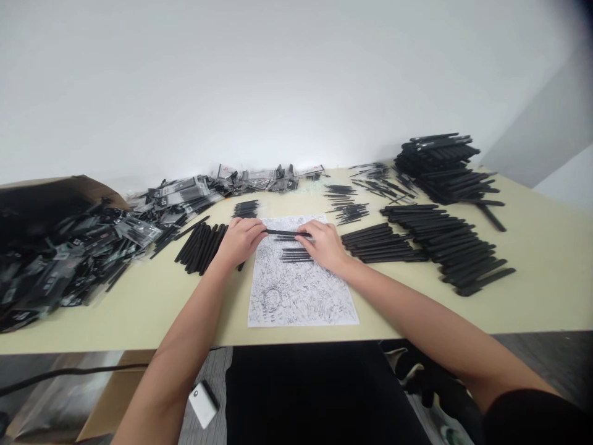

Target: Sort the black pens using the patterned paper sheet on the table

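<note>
While the person's forearms reached over the pale yellow worktop (176,321), both hands were closed on one black pen-like stick (287,233). Left hand (241,240) pinched its left end, right hand (327,246) its right end; the stick lay nearly level between them. Position: over the far part of a white sheet (301,303) covered in dark scribbles; I could not tell how high above it.

On the sheet, just on the near side of the stick, a short row of slim dark rods (296,254) lay side by side. Beside the left hand: a slanted cluster of thick black sticks (197,250). Farther left, a heap of clear-and-black packets (55,266). Near the right hand, a row of black sticks (380,243), a longer row (440,241) beyond it, and a high stack (435,157) toward the back. Small groups of thin rods (349,213) lay between sheet and stack. On the floor, a white device (202,405).
</note>
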`<state>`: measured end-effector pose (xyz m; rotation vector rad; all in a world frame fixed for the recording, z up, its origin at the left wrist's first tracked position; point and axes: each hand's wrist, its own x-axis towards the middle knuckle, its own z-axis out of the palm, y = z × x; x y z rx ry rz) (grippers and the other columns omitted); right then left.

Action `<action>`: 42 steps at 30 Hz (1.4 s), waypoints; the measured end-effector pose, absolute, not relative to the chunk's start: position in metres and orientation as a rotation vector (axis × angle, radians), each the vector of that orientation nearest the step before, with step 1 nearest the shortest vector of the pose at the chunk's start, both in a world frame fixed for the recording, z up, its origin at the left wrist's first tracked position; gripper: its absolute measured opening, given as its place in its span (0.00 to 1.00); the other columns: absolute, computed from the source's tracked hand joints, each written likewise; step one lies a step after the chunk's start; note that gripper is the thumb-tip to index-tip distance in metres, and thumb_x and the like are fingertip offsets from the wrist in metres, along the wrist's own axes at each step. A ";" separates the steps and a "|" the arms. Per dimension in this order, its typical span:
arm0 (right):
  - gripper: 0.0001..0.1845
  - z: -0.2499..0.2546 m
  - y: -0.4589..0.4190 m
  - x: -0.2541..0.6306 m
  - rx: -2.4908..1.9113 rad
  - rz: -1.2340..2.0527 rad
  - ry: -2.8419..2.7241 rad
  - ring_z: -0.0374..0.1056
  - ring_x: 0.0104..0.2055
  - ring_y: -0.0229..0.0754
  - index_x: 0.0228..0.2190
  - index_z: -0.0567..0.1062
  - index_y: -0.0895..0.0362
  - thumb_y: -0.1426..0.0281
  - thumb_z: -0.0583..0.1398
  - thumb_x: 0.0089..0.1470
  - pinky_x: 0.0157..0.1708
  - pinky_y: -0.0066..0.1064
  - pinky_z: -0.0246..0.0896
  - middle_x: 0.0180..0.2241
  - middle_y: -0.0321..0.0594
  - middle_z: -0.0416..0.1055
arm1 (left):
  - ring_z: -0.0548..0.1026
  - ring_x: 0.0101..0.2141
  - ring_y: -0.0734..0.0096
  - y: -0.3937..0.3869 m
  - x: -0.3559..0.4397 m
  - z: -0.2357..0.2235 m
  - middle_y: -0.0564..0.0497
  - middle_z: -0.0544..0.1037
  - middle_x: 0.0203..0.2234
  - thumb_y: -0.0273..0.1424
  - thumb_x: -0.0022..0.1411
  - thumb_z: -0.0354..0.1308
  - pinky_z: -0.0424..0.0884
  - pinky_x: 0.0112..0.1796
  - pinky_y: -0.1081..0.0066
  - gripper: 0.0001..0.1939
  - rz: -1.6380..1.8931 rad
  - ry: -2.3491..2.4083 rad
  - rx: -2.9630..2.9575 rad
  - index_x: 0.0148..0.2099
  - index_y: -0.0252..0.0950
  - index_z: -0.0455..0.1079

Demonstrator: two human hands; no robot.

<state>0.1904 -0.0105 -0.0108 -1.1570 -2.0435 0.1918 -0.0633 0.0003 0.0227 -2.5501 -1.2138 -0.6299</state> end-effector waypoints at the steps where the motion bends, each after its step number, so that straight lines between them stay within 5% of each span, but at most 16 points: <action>1: 0.04 -0.012 -0.010 0.191 -1.152 0.180 -2.045 0.70 0.42 0.44 0.37 0.74 0.53 0.68 0.58 0.60 0.41 0.35 0.52 0.39 0.39 0.76 | 0.74 0.45 0.62 0.000 -0.063 0.023 0.47 0.79 0.43 0.37 0.70 0.47 0.61 0.47 0.60 0.15 -0.623 -1.223 -2.552 0.45 0.39 0.73; 10: 0.05 -0.010 -0.009 0.192 -1.156 -0.080 -2.154 0.67 0.39 0.44 0.32 0.73 0.55 0.73 0.57 0.60 0.40 0.36 0.47 0.35 0.40 0.73 | 0.74 0.39 0.63 -0.003 -0.058 0.025 0.47 0.80 0.36 0.37 0.71 0.42 0.60 0.45 0.59 0.17 -0.576 -1.305 -2.608 0.43 0.38 0.72; 24: 0.11 -0.010 -0.007 0.197 -1.188 -0.121 -2.142 0.65 0.40 0.46 0.38 0.76 0.52 0.76 0.57 0.58 0.40 0.37 0.50 0.38 0.42 0.73 | 0.70 0.31 0.67 0.002 -0.052 0.013 0.51 0.77 0.32 0.38 0.72 0.35 0.62 0.45 0.63 0.19 -0.726 -1.416 -2.661 0.43 0.39 0.67; 33: 0.08 -0.008 -0.002 0.205 -1.193 -0.080 -2.133 0.65 0.39 0.44 0.38 0.77 0.54 0.73 0.58 0.59 0.39 0.34 0.54 0.38 0.41 0.72 | 0.71 0.32 0.65 0.005 -0.056 0.007 0.52 0.78 0.28 0.45 0.65 0.53 0.63 0.46 0.62 0.14 -0.767 -1.416 -2.637 0.42 0.40 0.67; 42: 0.06 -0.004 -0.003 0.209 -1.246 -0.090 -2.140 0.66 0.40 0.43 0.37 0.76 0.54 0.72 0.58 0.59 0.39 0.34 0.54 0.37 0.40 0.72 | 0.74 0.36 0.64 0.000 -0.055 0.012 0.48 0.79 0.33 0.44 0.68 0.49 0.59 0.45 0.62 0.17 -0.685 -1.326 -2.605 0.40 0.38 0.71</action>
